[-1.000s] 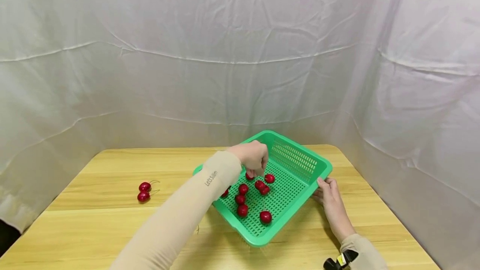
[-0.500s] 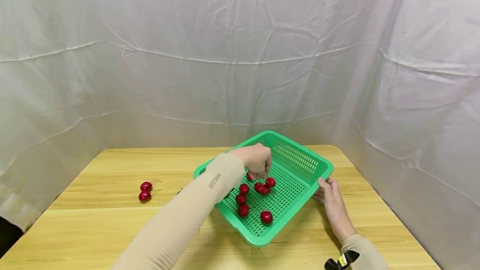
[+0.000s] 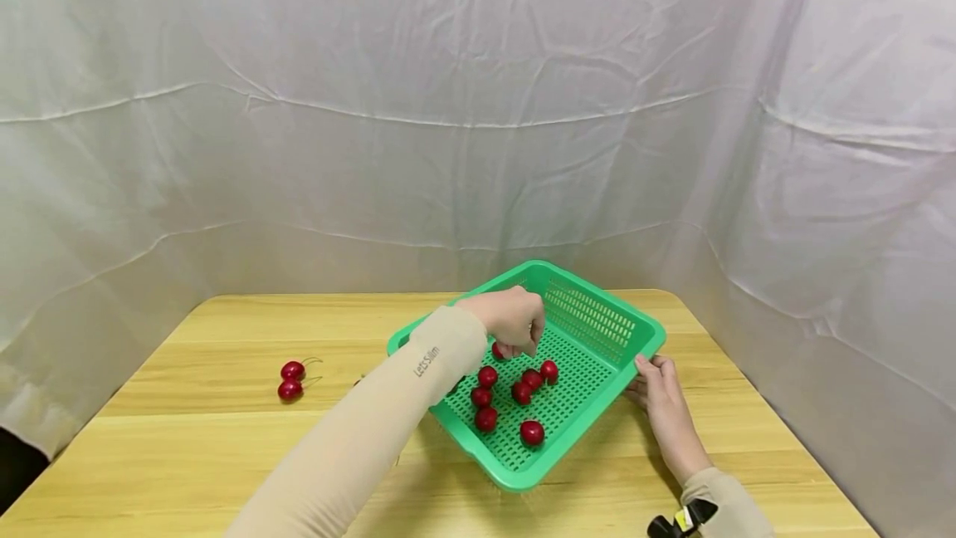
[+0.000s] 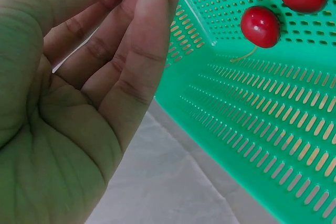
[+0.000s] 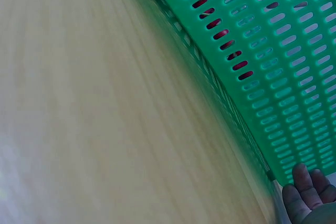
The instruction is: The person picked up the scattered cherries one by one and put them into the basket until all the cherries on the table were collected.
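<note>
A green plastic basket (image 3: 586, 418) with slotted walls stands on the wooden table, several red cherries (image 3: 532, 432) lying in it. Down inside it reaches my left hand (image 3: 511, 318), fingers pointing downward just above the cherries. In the left wrist view that hand (image 4: 100, 72) has softly bent fingers, its palm shows, and I see nothing held; a stemmed cherry (image 4: 260, 27) lies beyond. At the basket's right corner my right hand (image 3: 665, 409) grips the rim, thumb on top. The right wrist view has its fingers (image 5: 304, 187) against the slotted wall from outside.
Two cherries (image 3: 290, 380) with stems lie together on the left part of the table (image 3: 187, 455). Pale cloth (image 3: 463, 148) hangs behind and to the right. My left forearm crosses in front of the basket's left side and hides part of it.
Near my left fingers, a few cherries have shifted inside the basket, one to the right and another toward me. My left hand moved slightly right; the right hand keeps its grip.
</note>
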A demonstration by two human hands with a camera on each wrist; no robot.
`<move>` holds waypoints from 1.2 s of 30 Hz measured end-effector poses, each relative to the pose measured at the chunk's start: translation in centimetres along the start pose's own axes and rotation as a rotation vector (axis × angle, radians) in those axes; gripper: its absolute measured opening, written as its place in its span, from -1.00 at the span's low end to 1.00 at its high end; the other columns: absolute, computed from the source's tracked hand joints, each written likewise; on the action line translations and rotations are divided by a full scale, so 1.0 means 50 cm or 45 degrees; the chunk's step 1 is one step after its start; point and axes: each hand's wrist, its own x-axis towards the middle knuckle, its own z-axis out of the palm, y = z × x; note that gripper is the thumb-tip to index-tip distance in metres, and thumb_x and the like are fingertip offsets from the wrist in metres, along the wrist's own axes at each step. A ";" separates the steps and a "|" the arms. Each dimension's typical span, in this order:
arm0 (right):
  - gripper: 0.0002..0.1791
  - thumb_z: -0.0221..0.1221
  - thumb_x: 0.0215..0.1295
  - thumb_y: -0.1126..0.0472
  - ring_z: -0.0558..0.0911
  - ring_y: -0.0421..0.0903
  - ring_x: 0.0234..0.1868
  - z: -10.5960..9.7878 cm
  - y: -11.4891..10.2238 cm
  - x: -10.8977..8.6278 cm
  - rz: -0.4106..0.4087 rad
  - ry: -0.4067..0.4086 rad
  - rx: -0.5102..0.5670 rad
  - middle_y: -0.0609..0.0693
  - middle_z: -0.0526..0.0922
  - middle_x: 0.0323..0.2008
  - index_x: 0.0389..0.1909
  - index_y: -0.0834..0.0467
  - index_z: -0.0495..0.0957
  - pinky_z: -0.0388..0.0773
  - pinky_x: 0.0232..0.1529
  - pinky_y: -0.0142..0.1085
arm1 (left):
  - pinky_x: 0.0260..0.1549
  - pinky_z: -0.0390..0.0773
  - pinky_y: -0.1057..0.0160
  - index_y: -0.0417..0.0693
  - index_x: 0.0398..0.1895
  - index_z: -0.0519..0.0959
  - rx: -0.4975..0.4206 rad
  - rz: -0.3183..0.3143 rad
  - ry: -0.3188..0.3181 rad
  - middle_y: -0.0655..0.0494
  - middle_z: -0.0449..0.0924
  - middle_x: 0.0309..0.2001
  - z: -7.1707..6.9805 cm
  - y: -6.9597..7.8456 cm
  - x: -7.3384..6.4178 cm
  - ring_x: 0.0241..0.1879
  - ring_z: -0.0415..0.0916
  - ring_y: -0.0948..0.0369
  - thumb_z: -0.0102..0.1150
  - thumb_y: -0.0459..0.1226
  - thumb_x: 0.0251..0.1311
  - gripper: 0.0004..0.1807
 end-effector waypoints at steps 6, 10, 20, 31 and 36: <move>-0.35 -0.27 0.76 -0.22 0.61 -0.31 0.07 0.000 0.002 0.003 0.006 0.010 0.005 0.18 0.38 0.31 0.47 0.25 0.09 0.59 0.18 -0.46 | -0.39 0.72 0.28 -0.05 -0.34 0.79 -0.005 -0.008 0.012 -0.14 0.83 -0.36 -0.006 -0.010 -0.003 -0.43 0.78 0.04 0.41 -0.30 0.40 -0.89; -0.33 -0.27 0.76 -0.22 0.61 -0.31 0.06 -0.002 0.002 0.005 0.019 0.019 -0.002 0.18 0.38 0.30 0.48 0.26 0.08 0.58 0.18 -0.47 | -0.43 0.72 0.30 -0.08 -0.34 0.79 -0.037 0.003 0.022 -0.15 0.82 -0.38 -0.012 -0.021 -0.006 -0.42 0.79 0.03 0.41 -0.31 0.39 -0.89; -0.35 -0.27 0.77 -0.19 0.60 -0.34 0.03 -0.003 0.004 0.008 0.025 0.027 0.001 0.19 0.37 0.32 0.49 0.27 0.08 0.58 0.16 -0.49 | -0.38 0.75 0.27 -0.10 -0.31 0.80 -0.093 -0.002 0.053 -0.14 0.83 -0.30 -0.035 -0.051 -0.032 -0.32 0.83 -0.03 0.39 -0.32 0.40 -0.90; -0.34 -0.28 0.76 -0.22 0.61 -0.33 0.06 -0.007 0.000 0.008 -0.004 -0.001 0.009 0.18 0.36 0.31 0.47 0.27 0.07 0.59 0.15 -0.49 | -0.28 0.78 0.20 -0.01 -0.31 0.79 -0.107 -0.049 0.153 -0.08 0.82 -0.36 -0.064 -0.103 -0.069 -0.35 0.81 0.00 0.38 -0.28 0.43 -0.89; -0.34 -0.29 0.77 -0.21 0.61 -0.32 0.05 -0.007 0.000 0.010 -0.001 0.003 0.009 0.18 0.36 0.30 0.46 0.28 0.08 0.60 0.15 -0.49 | -0.30 0.77 0.23 -0.01 -0.34 0.77 -0.137 -0.056 0.199 -0.18 0.82 -0.30 -0.074 -0.124 -0.084 -0.28 0.82 -0.08 0.36 -0.30 0.44 -0.85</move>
